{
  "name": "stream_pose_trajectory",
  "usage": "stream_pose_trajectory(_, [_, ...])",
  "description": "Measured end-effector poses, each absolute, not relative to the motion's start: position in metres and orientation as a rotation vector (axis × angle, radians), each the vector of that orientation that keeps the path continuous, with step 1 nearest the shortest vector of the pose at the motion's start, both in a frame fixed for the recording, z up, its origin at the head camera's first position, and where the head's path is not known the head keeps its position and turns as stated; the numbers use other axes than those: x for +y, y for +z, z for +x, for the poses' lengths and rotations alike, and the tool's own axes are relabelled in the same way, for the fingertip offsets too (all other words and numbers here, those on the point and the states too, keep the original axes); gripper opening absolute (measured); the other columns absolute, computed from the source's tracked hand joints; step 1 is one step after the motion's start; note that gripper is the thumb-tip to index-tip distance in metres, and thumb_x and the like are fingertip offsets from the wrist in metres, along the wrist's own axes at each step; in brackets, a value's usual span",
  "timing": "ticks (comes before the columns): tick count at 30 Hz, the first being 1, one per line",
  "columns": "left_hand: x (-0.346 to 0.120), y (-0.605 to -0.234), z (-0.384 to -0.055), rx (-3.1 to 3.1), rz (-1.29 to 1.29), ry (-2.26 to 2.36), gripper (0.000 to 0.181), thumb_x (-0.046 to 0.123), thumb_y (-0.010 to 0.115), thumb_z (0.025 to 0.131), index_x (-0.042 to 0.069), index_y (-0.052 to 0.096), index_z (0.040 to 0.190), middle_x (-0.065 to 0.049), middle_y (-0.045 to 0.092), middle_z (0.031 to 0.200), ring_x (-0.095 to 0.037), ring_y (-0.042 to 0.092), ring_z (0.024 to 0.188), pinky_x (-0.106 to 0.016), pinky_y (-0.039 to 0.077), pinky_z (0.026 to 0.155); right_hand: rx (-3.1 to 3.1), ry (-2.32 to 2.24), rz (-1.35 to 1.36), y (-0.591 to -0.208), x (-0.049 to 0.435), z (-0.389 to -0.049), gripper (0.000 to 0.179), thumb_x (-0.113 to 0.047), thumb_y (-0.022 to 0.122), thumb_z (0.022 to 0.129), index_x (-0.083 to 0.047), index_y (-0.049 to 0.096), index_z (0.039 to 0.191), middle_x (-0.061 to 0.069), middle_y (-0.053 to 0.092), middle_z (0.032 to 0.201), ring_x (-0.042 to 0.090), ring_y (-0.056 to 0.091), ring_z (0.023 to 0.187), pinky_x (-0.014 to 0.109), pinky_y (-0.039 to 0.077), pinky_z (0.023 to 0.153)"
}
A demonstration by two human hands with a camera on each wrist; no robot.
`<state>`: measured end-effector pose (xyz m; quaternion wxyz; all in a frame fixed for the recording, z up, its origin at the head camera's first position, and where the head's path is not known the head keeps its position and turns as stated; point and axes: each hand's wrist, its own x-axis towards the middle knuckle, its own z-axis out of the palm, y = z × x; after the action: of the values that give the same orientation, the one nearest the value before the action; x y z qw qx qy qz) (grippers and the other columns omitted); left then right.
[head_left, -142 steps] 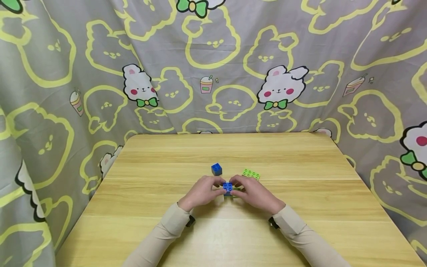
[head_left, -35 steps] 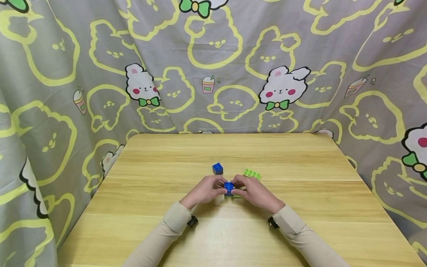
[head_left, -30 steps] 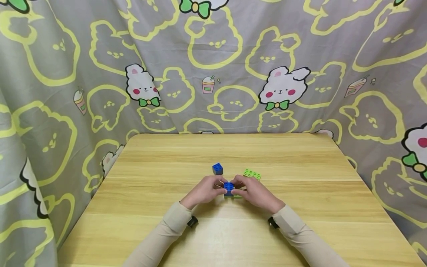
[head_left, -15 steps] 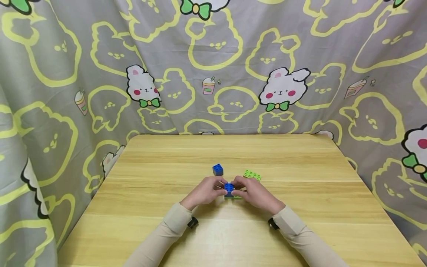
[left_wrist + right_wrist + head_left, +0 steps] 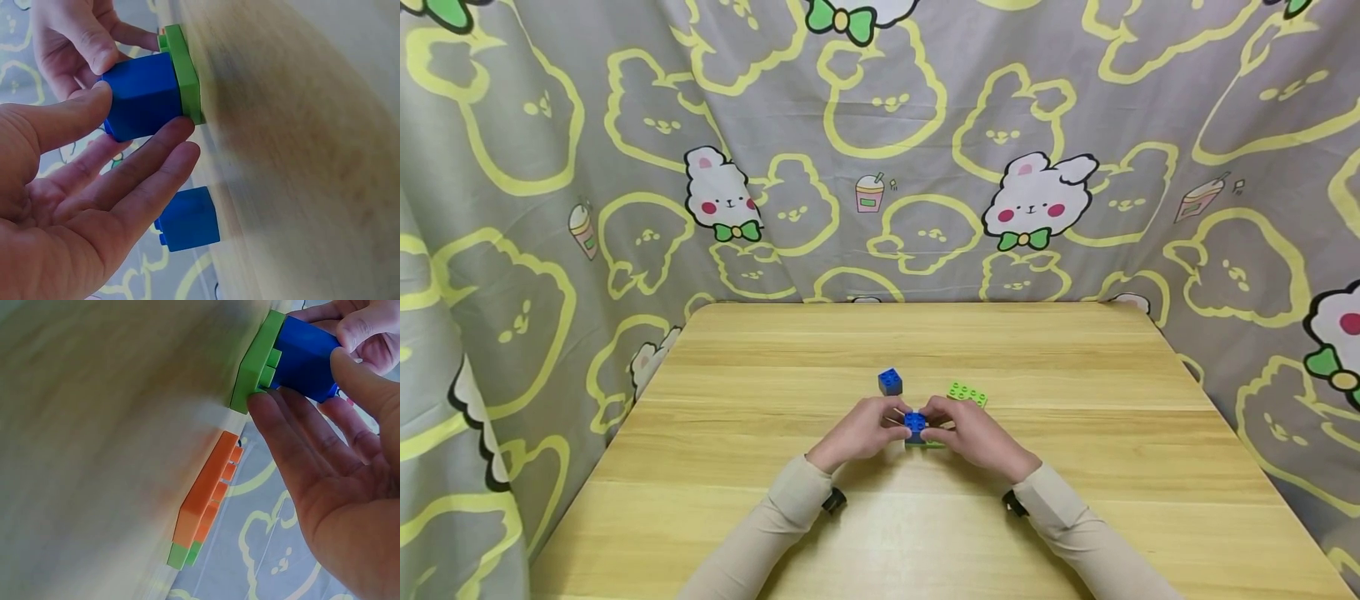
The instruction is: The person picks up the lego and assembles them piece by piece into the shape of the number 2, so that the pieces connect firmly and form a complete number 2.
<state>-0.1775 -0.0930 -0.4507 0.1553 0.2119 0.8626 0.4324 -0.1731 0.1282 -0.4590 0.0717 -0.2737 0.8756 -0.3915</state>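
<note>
A blue toy building brick [image 5: 914, 427] sits on one end of a flat light-green brick [image 5: 253, 369] on the table. My left hand [image 5: 863, 428] holds the blue brick from the left, its thumb on the near upper edge and its fingers along the far side. From the right, my right hand [image 5: 973, 435] grips the same brick between thumb and fingers. One of its fingertips reaches the green brick's studs in the right wrist view. Beyond the left hand stands a second blue brick [image 5: 189, 219], apart from the rest.
Behind the right hand lies another light-green brick [image 5: 967, 393]. An orange flat brick [image 5: 206, 487] shows beside it in the right wrist view, hidden in the head view. A patterned curtain [image 5: 880, 150] hangs around the wooden table [image 5: 760, 350].
Both hands stay around the blue brick in nearly the same place. The head view has shifted slightly. The second blue brick and the far green brick have not moved on the table.
</note>
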Motion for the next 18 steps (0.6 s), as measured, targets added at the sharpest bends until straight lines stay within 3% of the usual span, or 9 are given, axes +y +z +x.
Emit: stream_pose_trajectory(18, [-0.0932, -0.449, -0.1775, 2.479, 0.61, 1.228, 0.022, 0.009, 0.07, 0.098, 0.001, 0.069, 0.118, -0.016, 0.073, 0.116, -0.028, 0.071, 0.107, -0.041, 0.058, 0.091, 2.653, -1.171, -0.819, -0.4599, 0.127, -0.173, 0.017, -0.016, 0.073, 0.095, -0.014, 0.07, 0.111, 0.002, 0.075, 0.11, 0.02, 0.073, 0.104, 0.038, 0.059, 0.091])
